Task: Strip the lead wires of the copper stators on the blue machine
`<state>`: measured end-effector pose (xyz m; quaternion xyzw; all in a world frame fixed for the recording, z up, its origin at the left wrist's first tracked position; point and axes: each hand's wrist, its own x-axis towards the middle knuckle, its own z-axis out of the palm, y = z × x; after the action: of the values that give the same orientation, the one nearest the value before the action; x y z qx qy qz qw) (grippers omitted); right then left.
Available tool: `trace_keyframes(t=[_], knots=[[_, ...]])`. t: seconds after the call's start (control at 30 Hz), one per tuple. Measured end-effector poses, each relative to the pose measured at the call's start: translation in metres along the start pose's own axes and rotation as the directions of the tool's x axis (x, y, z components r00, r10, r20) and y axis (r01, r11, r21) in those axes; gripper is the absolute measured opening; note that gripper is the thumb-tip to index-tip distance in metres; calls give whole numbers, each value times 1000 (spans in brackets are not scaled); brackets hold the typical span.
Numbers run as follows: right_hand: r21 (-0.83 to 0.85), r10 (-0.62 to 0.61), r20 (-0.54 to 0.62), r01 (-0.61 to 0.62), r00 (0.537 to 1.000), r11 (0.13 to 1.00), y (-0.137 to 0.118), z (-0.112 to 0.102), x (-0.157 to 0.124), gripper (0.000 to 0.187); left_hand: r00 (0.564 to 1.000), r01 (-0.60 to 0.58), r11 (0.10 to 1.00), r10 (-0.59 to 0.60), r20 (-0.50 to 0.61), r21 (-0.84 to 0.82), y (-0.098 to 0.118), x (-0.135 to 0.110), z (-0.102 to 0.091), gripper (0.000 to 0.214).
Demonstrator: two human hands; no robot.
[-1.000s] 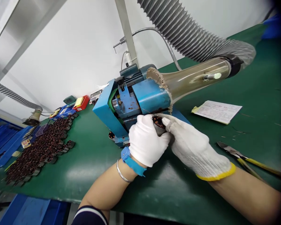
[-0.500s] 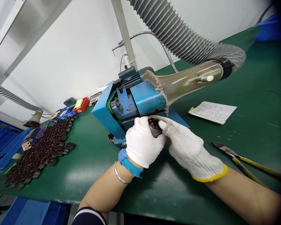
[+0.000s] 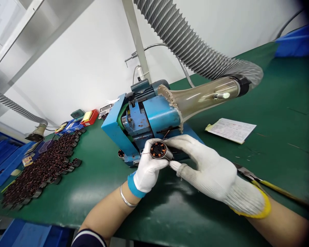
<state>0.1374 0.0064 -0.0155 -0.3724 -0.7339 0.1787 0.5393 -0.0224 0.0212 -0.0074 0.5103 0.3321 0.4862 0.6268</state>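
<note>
A motor stator [image 3: 159,150], a short steel cylinder with dark inner poles and orange-copper windings, is tilted with its open end towards me. My left hand [image 3: 150,168], in a white glove, grips it from the left with the thumb along its lower side. From the right, my right hand [image 3: 208,164], in a knitted white glove, has its fingers at the upper edge and its thumb at the lower edge of the stator. Thin wire ends stick out near the fingers. Just behind stands a blue belt grinding machine [image 3: 162,111].
A clear suction funnel [image 3: 203,96] joins a grey hose [image 3: 195,41]. Cutting pliers [image 3: 257,178] and a written sheet [image 3: 231,130] lie right. Many stators [image 3: 46,164] cover the left of the green table [image 3: 92,192]; another stator [image 3: 121,154] sits beside the machine.
The stator has come down and left, away from the machine, and its wound end now faces me more. My right hand's fingers and thumb have spread around its right side.
</note>
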Motion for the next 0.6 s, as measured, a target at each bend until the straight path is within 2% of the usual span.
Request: trace_keyframes(t=[0.1, 0.2, 0.27, 0.33, 0.37, 0.4, 0.47, 0.53, 0.6], knots=[[-37, -34, 22, 35, 999, 999, 4, -1, 2, 34, 1000, 28, 999, -28, -1, -35, 2, -1, 1, 55], [-127, 5, 18, -3, 1000, 992, 10, -5, 3, 33, 998, 52, 999, -53, 37, 12, 1, -3, 2, 52], [-227, 53, -62, -66, 997, 972, 13, -10, 5, 32, 994, 45, 998, -50, 93, 50, 1, -3, 3, 49], [-274, 115, -198, -168, 973, 947, 14, -16, 8, 30, 994, 15, 994, -27, 105, 107, 2, -4, 2, 47], [-235, 165, -242, -223, 956, 946, 14, -19, 9, 29, 995, -2, 990, -13, 101, 143, 3, -4, 2, 47], [-148, 235, -237, -274, 943, 950, 12, -19, 9, 29, 996, -19, 983, 2, 94, 183, 3, -3, 1, 48], [90, 385, -68, -379, 920, 921, 9, -15, 8, 38, 996, -64, 958, 46, 71, 279, 3, -3, -1, 49], [235, 435, 139, -456, 890, 858, 4, -6, 6, 57, 988, -152, 903, 150, 37, 401, 2, -2, -3, 50], [274, 454, 169, -484, 875, 831, 1, 0, 4, 66, 948, -280, 807, 319, 15, 520, 0, -2, -4, 50]])
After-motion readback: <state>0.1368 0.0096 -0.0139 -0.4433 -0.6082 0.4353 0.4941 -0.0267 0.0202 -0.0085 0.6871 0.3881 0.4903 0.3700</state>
